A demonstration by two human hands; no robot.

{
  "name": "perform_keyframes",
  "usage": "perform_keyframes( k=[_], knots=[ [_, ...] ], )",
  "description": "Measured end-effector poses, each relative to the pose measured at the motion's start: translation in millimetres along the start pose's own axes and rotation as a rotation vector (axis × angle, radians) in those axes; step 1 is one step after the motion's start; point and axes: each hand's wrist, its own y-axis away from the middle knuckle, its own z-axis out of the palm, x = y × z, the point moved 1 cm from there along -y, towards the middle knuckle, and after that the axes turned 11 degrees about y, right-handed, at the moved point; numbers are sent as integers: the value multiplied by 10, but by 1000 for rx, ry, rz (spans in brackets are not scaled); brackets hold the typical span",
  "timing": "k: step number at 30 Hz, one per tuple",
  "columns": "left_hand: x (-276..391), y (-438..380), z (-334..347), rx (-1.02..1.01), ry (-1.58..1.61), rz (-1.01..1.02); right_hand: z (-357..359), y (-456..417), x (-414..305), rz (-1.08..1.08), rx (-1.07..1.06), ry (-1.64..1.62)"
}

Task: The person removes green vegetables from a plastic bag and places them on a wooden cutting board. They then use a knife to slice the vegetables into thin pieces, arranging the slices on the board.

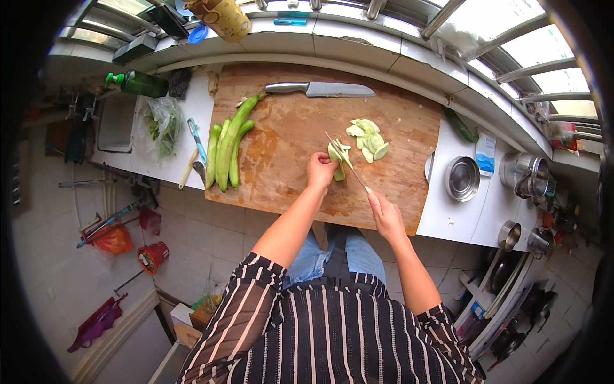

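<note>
On a wooden cutting board (pixel 283 144), my right hand (pixel 386 216) grips the handle of a knife (pixel 356 174). Its blade, seen nearly edge-on, crosses a pale green vegetable piece (pixel 339 172) with slices around it. The curled fingers of my left hand (pixel 322 169) hold that piece from the left side; the fingertips are partly hidden. Just beyond the blade, to the right, lies a loose pile of thin pale slices (pixel 368 139). Several long green vegetables (pixel 230 144) lie side by side at the board's left end. A broad kitchen knife (pixel 336 90) rests along the far edge.
Left of the board are a peeler (pixel 196 139), a spoon (pixel 198 168), a plastic bag of greens (pixel 163 127), a green pump bottle (pixel 144 84) and a sink (pixel 115 122). On the right stand a steel bowl (pixel 462 178), a steel pot (pixel 523 175) and a cucumber (pixel 459 126).
</note>
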Motion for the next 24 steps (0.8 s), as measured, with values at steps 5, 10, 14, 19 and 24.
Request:
perform_keyframes(
  k=[5,10,14,19,24],
  knots=[
    [-73,-53,-44,-9,18,-3,-200,240,-336,63,-69,203],
    [49,51,30,-20,-33,-33,123,-72,-121,6,49,133],
    [4,-6,-12,-33,7,-6,4,-77,-3,-33,42,-49],
    [-96,-56,-39,-7,29,1,-295,228,-340,47,-105,216],
    [62,29,45,12,-19,10,103,-101,-77,1,16,185]
  ],
)
